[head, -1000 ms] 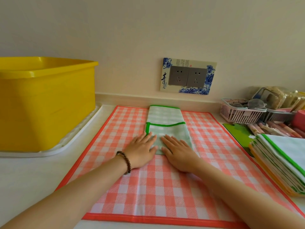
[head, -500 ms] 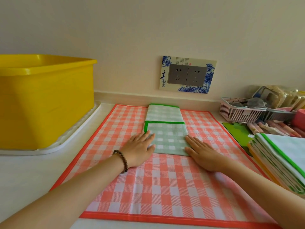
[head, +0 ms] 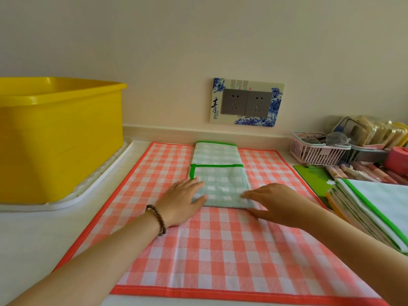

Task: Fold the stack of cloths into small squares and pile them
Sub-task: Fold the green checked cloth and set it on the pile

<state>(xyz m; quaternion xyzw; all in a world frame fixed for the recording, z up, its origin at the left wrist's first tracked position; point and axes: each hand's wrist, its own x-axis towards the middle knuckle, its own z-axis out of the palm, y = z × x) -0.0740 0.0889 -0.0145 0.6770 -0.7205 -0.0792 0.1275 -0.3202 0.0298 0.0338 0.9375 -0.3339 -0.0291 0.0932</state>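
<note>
At your far left a yellow plastic tub [head: 59, 138] stands on a white ribbed tray [head: 103, 182], against the wall. Just beside the tray, the orange-and-white checked cloth [head: 209, 250] lies spread flat on the counter in front of you. Your left hand [head: 181, 202], with a brown bead bracelet [head: 157, 219] on its wrist, lies flat and palm down with its fingers straight, the tips resting on the near left edge of the green-and-white checked cloth [head: 218, 173]. That cloth, edged in bright green, lies folded into a narrow strip on the far middle of the orange one, its near part doubled over on top. On the wall behind is a double socket plate [head: 246, 102]. Your right hand [head: 276, 202] reaches in from the right, fingers fairly straight and holding nothing, their tips touching the cloth's near right corner. Further right sit a pink basket [head: 315, 151] and, nearer you, the stack of cloths [head: 375, 210] awaiting folding
</note>
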